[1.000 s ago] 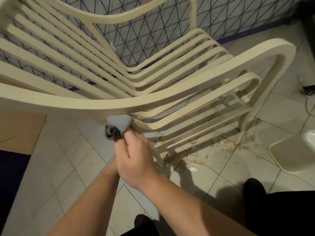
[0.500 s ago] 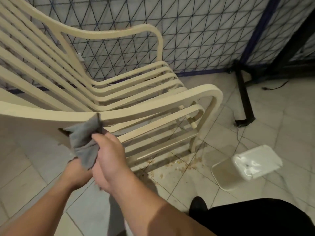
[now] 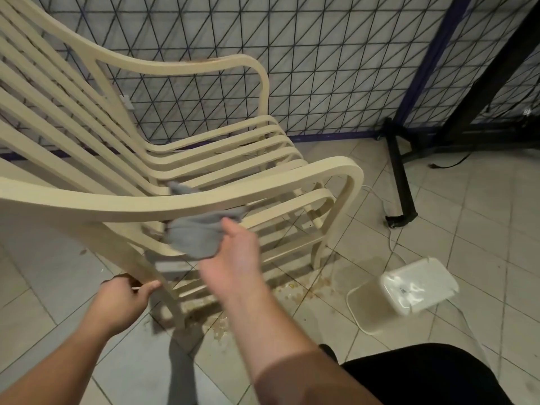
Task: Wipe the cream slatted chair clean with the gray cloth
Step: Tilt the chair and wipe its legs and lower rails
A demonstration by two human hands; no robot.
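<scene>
Beneath the cream slatted chair's [image 3: 204,200] armrest, right hand [image 3: 233,258] pinches gray cloth [image 3: 194,236], left hand [image 3: 122,299] grips leg; loose pinch risks dropping it.

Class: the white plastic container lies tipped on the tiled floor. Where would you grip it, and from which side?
Probably pinch the white plastic container by its raised upper rim, coming from above: it leans on its lid, leaving that edge free of the floor.

Tiled floor [image 3: 482,229] bears chair [image 3: 204,197], white container [image 3: 418,285]
</scene>
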